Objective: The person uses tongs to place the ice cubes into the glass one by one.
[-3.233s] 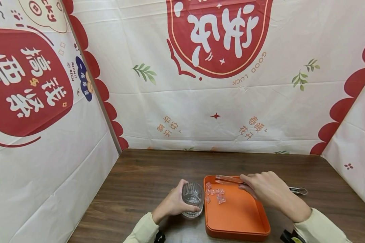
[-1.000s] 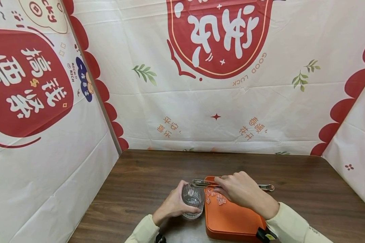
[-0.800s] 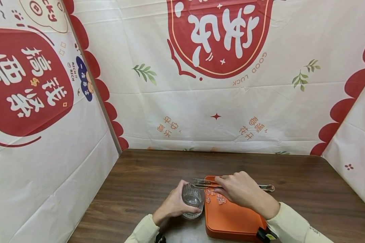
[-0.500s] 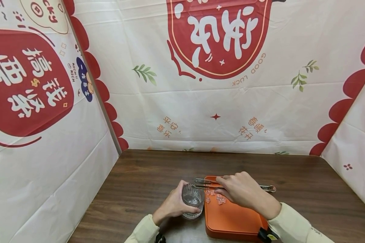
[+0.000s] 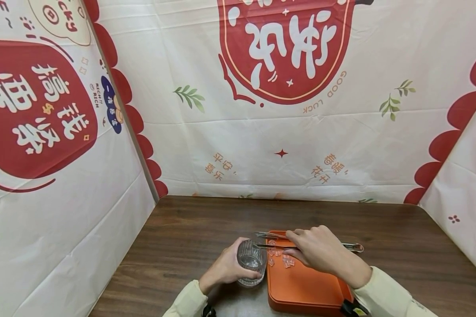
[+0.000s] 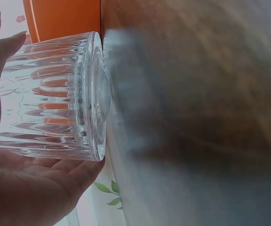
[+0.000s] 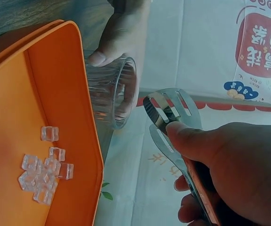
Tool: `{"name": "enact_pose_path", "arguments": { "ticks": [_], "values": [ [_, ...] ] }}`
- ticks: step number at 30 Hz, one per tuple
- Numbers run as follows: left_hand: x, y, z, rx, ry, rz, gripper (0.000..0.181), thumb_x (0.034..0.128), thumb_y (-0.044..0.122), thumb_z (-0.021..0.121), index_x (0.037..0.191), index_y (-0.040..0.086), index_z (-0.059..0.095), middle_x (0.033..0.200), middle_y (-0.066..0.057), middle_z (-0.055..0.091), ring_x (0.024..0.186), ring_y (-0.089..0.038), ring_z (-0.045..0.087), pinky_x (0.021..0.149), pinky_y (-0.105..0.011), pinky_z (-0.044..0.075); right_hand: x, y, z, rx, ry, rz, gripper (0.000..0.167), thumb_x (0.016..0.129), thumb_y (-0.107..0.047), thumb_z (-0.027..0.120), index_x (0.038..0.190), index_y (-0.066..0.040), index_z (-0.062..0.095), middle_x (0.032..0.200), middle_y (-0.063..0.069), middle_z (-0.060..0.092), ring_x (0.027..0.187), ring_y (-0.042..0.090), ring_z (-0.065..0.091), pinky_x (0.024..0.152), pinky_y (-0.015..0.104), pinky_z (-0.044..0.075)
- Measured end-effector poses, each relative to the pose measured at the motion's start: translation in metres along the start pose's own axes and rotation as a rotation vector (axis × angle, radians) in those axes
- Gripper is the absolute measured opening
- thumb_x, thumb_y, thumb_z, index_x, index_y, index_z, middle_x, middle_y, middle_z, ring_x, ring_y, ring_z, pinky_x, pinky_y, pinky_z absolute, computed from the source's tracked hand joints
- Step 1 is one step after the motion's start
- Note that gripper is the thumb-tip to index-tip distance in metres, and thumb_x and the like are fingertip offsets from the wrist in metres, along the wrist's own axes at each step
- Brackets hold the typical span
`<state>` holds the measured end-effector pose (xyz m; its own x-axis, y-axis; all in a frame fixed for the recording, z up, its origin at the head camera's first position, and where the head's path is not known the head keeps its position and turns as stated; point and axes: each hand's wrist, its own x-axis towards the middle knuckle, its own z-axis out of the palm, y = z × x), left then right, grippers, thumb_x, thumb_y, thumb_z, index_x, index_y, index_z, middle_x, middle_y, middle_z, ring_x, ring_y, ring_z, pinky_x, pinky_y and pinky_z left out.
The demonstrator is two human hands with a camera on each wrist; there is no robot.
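My left hand [image 5: 227, 266] grips a clear ribbed glass [image 5: 251, 259], thumb on the near side and fingers round the far side. Its thick base shows in the left wrist view, right by the table surface. My right hand [image 5: 321, 251] holds metal tongs [image 7: 171, 106] with slotted ends. The tong ends are spread apart near the glass's rim, and I see nothing between them. To the right of the glass is an orange tray [image 5: 305, 284]. Clear ice-like cubes [image 7: 41, 176] lie clustered in it, towards its left side. Whether a cube lies in the glass, I cannot tell.
A dark brown wooden table [image 5: 198, 224] bears everything. White printed cloth [image 5: 238, 132] hangs behind the table and at both sides. The tray's raised wall [image 7: 91, 127] stands close beside the glass.
The right hand and tongs moved left from the tray to the glass, then shifted slightly back right. The tong ends have spread wider. The left hand and glass stayed in place.
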<state>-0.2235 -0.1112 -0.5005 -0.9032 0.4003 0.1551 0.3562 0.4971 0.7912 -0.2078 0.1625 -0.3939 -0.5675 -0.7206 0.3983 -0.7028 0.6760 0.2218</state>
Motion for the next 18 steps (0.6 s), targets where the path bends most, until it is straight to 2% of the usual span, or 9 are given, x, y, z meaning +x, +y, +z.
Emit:
{"name": "enact_pose_path", "arguments": {
  "ticks": [13, 18],
  "values": [
    [0.002, -0.002, 0.000, -0.016, -0.011, -0.004, 0.082, 0.0613, 0.036, 0.094, 0.129, 0.018, 0.051, 0.110, -0.003, 0.067, 0.094, -0.012, 0.064, 0.083, -0.027, 0.052, -0.014, 0.012, -0.001, -0.009, 0.031, 0.012, 0.037, 0.090, -0.055, 0.064, 0.087, -0.018, 0.057, 0.063, -0.011, 0.044, 0.041, 0.006, 0.035, 0.040, 0.023, 0.025],
    [0.002, -0.003, 0.000, -0.014, -0.011, -0.009, 0.082, 0.0610, 0.036, 0.094, 0.128, 0.017, 0.051, 0.111, -0.004, 0.066, 0.096, -0.014, 0.064, 0.084, -0.028, 0.051, -0.018, 0.017, 0.000, -0.007, 0.018, 0.026, 0.037, 0.086, -0.051, 0.071, 0.091, -0.017, 0.059, 0.065, -0.011, 0.045, 0.042, 0.006, 0.036, 0.040, 0.024, 0.025]
  ]
}}
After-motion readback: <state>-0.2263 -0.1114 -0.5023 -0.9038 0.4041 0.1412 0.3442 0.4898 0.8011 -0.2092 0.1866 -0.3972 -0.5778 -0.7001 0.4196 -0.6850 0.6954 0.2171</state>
